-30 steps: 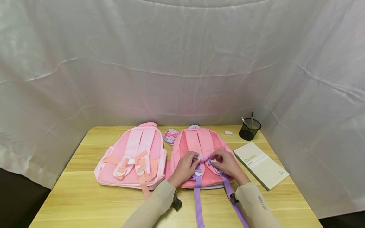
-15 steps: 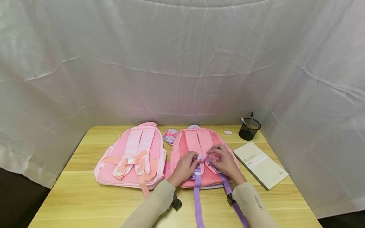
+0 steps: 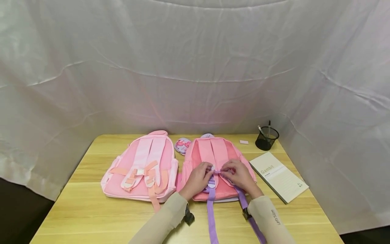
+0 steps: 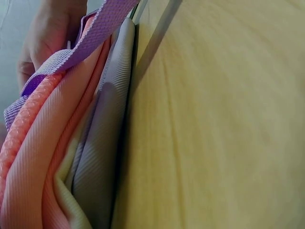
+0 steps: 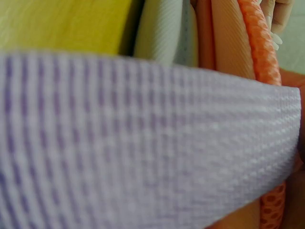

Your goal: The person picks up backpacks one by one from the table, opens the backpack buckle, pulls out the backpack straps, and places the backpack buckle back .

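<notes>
The back of a coral-pink backpack (image 3: 204, 152) faces up on the table, shoulder straps towards me. Over the lower part of its straps, my left hand (image 3: 197, 179) pinches a small white buckle (image 3: 213, 168) on a purple chest strap. Close on its right, my right hand (image 3: 240, 174) pinches the purple strap (image 3: 218, 171) between thumb and fingers. Two long purple webbing tails (image 3: 211, 217) hang towards the front edge. Purple webbing (image 4: 81, 52) crosses the bag's bottom edge in the left wrist view. In the right wrist view, webbing (image 5: 143, 143) covers most of the scene.
A light pink backpack (image 3: 143, 149) with orange straps lies to the left. Between the bags sits a round character pouch (image 3: 182, 145). On the right are a notebook (image 3: 278, 176), a black mesh pen cup (image 3: 265, 140) and a white eraser (image 3: 244, 142).
My right hand has shifted left, let its fingers spread briefly, then closed on the strap nearer the left hand. The left hand has stayed at the buckle.
</notes>
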### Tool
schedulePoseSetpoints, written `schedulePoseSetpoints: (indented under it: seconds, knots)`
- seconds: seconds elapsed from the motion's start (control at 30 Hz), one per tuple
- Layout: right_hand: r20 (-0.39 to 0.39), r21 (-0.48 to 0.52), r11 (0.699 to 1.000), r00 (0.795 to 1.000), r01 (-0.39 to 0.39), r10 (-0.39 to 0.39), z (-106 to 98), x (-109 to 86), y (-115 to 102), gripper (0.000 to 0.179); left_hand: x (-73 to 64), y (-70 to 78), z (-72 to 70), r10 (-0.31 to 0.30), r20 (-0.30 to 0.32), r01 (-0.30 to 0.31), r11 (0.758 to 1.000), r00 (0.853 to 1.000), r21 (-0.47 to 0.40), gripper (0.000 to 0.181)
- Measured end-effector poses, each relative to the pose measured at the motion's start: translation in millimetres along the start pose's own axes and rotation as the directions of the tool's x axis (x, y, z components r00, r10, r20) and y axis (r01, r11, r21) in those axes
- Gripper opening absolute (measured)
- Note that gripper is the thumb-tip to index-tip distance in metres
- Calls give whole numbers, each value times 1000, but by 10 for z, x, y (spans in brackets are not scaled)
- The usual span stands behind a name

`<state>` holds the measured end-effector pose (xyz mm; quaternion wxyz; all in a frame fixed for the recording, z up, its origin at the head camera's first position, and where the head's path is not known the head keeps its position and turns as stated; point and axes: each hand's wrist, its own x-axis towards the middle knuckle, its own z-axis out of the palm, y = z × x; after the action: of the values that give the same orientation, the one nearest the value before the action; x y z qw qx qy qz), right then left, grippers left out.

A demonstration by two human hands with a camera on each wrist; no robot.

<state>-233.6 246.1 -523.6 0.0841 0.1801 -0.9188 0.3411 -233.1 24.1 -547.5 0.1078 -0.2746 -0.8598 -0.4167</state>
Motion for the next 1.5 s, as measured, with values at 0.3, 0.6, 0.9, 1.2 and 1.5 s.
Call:
schedulePoseSetpoints:
  seconds: [0.3,0.6,0.9,1.2,1.5]
  knots:
    - [40,-70,998,999,3,0,1,45,-31,12,25,28,-3,-13,8,13,999,1000,-42,18]
    - [-45,-83,996,999,-23,19,86,19,-53,8,10,9,-4,-28,10,28,999,1000,-32,21]
    - [-113,-62,998,993,20,-27,52,15,-75,7,40,15,-34,11,48,-12,1000,999,29,32]
    - [-126,-47,999,991,26,-31,76,12,-65,7,26,-1,-36,-39,55,42,997,998,-57,27]
    - [-120,-46,999,992,27,-32,95,19,-75,7,31,-13,-24,-33,54,38,995,998,-93,27]
